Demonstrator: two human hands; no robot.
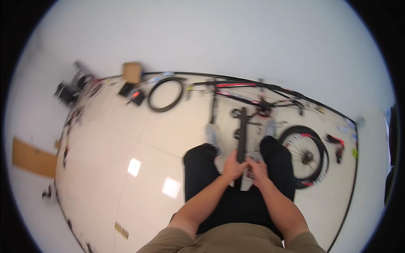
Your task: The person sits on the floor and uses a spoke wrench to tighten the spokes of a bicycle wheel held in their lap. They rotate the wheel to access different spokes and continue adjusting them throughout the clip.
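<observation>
A bicycle wheel with a black tyre (242, 137) stands upright between my legs, seen almost edge-on. My left hand (234, 168) is closed on the tyre's near part. Right beside it, my right hand (258, 170) grips the same wheel from the other side, thumbs close together. Blur hides what the fingertips do. A pale piece (247, 184) shows just below the hands; I cannot make out what it is.
A bicycle frame (240, 96) lies beyond my feet along the wall. A spoked wheel (304, 157) lies on my right, near a red-and-black part (337, 147). Farther left are a loose tyre (166, 95), a cardboard box (132, 72) and small parts. Cardboard (33, 158) leans at the left.
</observation>
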